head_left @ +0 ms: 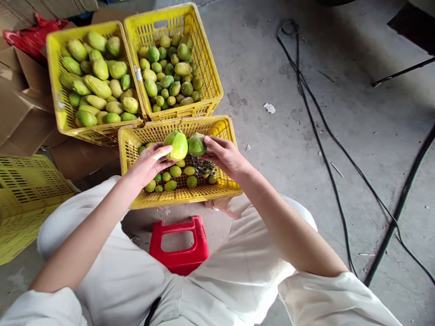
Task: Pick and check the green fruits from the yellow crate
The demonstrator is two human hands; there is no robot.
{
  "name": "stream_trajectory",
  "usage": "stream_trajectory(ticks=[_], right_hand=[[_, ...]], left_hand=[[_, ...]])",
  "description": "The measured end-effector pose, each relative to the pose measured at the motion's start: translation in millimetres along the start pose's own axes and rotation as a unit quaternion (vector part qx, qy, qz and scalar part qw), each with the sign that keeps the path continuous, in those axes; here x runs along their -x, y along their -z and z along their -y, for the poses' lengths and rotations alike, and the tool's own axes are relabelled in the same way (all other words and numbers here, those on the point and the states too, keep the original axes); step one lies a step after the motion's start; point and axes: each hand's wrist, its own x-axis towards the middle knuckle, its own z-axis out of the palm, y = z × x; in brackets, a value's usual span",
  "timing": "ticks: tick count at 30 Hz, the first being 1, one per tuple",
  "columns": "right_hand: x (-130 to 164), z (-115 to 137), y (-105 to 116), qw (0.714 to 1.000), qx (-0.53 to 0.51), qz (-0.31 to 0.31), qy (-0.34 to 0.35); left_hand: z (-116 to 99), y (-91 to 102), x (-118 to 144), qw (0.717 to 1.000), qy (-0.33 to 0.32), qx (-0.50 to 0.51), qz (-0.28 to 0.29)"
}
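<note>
hands (149, 164) each hold green fruit (178, 145) over a yellow crate (190, 197), floor (268, 149) beyond its right edge (235, 154)

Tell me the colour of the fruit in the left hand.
Bright yellow-green: the fruit in the left hand shows best in the head view.

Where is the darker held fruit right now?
In the head view, the darker fruit is in the right hand, above a yellow crate, just right of the larger fruit.

The larger green fruit (177, 145) is partly hiding the left hand (153, 159), white trousers (136, 267) are covering part of the red object (183, 257), and the view's left edge is cutting off a yellow crate (32, 206).
</note>
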Motion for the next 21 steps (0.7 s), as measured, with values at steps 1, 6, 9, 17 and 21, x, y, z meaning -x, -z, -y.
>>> stream_trajectory(ticks=[1,6,9,17,21], right_hand=[[0.1,0.6,0.6,1.000,0.003,0.006,-0.001],[-1.7,0.7,4.5,1.000,-0.001,-0.005,0.006],[-3.7,-1.6,5.9,1.000,-0.011,-0.021,0.013],[-2.1,-3.3,0.1,1.000,-0.013,0.023,-0.013],[2.3,2.4,-4.9,0.999,-0.008,0.051,-0.010]], left_hand=[[-0.5,-0.5,0.7,1.000,-0.003,-0.006,0.005],[-3.3,0.7,2.2,0.999,-0.010,-0.027,0.031],[-3.7,2.8,1.4,0.999,-0.006,-0.027,0.032],[3.7,-3.5,2.8,0.998,-0.013,-0.062,0.023],[6.9,-5.6,3.8,0.999,-0.002,-0.049,0.022]])
